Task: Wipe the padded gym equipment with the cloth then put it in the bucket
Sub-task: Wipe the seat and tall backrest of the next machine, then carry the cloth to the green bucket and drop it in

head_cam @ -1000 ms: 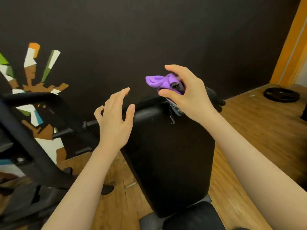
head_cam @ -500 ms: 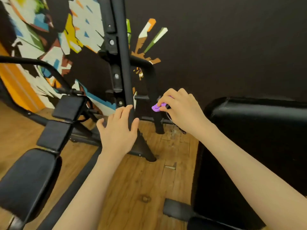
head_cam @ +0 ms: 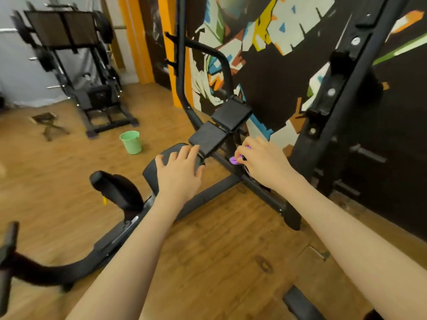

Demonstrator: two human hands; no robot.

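Near centre, my right hand [head_cam: 263,162] grips the bunched purple cloth [head_cam: 235,159], held above the wooden floor [head_cam: 219,245] beside a black machine frame [head_cam: 261,192]. Left hand [head_cam: 179,172], fingers relaxed, empty, hovers over a black pad [head_cam: 208,139]. Far left on the floor stands the green bucket [head_cam: 130,142].

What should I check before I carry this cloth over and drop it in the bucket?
1. Purple cloth gripped in right hand: ok.
2. Left hand free, holding nothing: ok.
3. Green bucket upright on the wooden floor, mouth open: ok.
4. Bucket empty inside: cannot tell.
5. Way to the bucket: not ok, the black padded seat and its frame stand between.
6. Pads wiped clean: cannot tell.
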